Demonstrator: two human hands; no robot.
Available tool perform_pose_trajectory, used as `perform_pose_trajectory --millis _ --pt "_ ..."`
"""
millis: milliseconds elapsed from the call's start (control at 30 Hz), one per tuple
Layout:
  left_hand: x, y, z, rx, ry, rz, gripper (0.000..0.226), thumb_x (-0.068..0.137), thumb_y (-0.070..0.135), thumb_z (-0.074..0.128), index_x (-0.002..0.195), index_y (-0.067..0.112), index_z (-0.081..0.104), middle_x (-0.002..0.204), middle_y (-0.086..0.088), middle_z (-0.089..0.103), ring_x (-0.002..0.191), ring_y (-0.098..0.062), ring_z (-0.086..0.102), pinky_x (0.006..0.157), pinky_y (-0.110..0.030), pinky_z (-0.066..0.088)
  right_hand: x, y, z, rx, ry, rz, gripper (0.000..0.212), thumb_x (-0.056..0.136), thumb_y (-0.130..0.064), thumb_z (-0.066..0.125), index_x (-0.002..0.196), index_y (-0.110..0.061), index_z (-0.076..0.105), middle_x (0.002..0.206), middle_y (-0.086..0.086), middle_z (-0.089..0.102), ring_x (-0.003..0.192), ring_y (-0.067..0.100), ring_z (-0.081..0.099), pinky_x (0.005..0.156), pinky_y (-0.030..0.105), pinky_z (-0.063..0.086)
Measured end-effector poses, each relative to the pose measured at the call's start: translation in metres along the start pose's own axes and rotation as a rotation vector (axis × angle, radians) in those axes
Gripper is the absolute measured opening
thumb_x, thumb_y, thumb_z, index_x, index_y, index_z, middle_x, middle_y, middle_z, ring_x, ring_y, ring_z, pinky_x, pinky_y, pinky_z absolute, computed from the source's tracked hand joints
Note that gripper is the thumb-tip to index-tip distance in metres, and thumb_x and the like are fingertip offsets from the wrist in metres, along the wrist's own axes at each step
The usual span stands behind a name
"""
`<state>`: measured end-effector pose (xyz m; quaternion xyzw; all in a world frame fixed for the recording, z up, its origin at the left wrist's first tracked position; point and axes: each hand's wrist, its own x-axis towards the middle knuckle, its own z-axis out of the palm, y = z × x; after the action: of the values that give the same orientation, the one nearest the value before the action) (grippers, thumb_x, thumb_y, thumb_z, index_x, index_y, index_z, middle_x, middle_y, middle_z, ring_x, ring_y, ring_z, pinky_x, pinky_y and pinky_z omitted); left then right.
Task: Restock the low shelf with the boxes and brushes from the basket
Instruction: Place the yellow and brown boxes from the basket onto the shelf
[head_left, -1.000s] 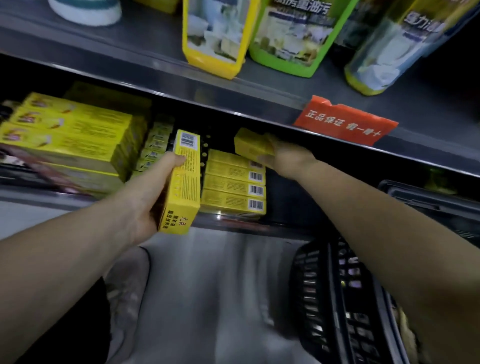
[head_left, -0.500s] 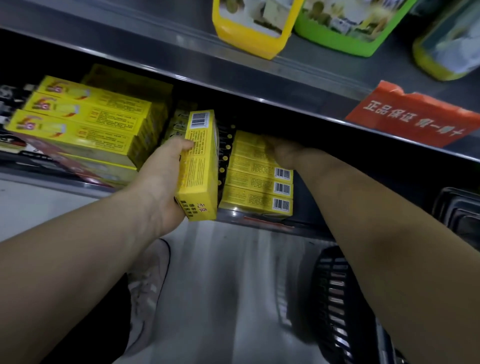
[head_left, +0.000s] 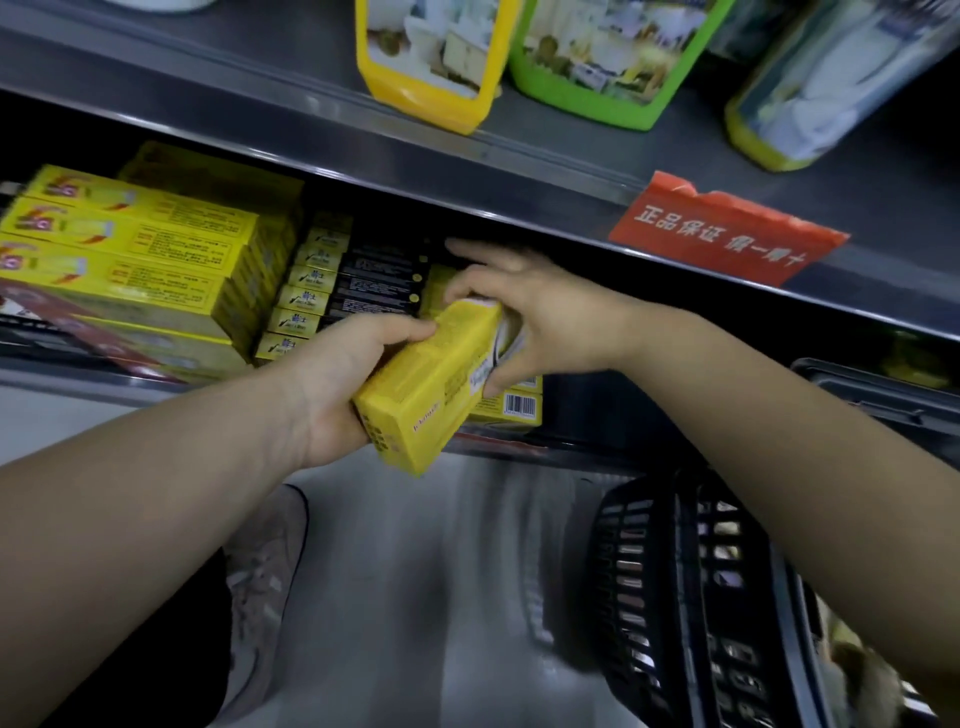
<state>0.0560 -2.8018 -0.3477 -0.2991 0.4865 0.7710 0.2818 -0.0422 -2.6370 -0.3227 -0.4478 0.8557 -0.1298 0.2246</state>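
Note:
My left hand (head_left: 343, 379) grips the near end of a stack of yellow boxes (head_left: 423, 384), tilted in front of the low shelf (head_left: 104, 387). My right hand (head_left: 530, 317) pinches the far end of the same stack, forefinger pointing left. Behind and under the right hand a pile of shelved yellow boxes (head_left: 514, 408) with barcodes shows. The black basket (head_left: 670, 582) stands on the floor at the lower right, under my right forearm; its contents are mostly hidden.
Large yellow cartons (head_left: 130, 260) fill the shelf's left side, with narrow yellow and black boxes (head_left: 332, 291) beside them. Above, the upper shelf (head_left: 311, 119) carries yellow and green packs and a red tag (head_left: 727, 234). A shoe (head_left: 265, 571) rests on the grey floor.
My right hand came back from the shelved pile, where it left its box, and took hold of the far end of the stack in my left hand, which tilted and moved right.

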Motion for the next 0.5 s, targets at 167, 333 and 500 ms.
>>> perform_pose_trajectory --millis 167,333,500 --pt "0.002 0.009 0.011 0.14 0.184 0.134 0.028 0.092 0.035 0.049 0.085 0.015 0.069 0.088 -0.006 0.069 0.078 -0.021 0.062 0.069 -0.033 0.05 -0.016 0.013 0.012 0.003 -0.085 0.152 0.059 0.065 -0.039 0.083 0.106 -0.019 0.044 0.078 -0.013 0.05 0.071 0.007 0.049 0.057 0.014 0.036" --pt "0.012 0.009 0.009 0.299 0.352 0.351 0.01 0.092 0.026 0.049 0.096 0.024 0.059 0.106 0.001 0.063 0.101 -0.017 0.058 0.096 -0.036 0.045 -0.019 0.051 0.009 0.053 -0.041 0.415 0.066 0.083 -0.044 0.065 0.133 -0.013 0.034 0.105 0.0 0.052 0.09 0.014 0.052 0.067 0.018 0.036" --pt "0.016 0.003 0.008 0.565 0.32 0.463 0.023 0.09 0.022 0.053 0.112 0.023 0.061 0.091 0.016 0.056 0.085 0.001 0.052 0.064 -0.011 0.036 0.004 0.083 0.016 0.001 0.021 0.628 0.065 0.096 -0.049 0.038 0.139 -0.001 0.029 0.12 0.018 0.053 0.108 0.031 0.053 0.086 0.029 0.039"
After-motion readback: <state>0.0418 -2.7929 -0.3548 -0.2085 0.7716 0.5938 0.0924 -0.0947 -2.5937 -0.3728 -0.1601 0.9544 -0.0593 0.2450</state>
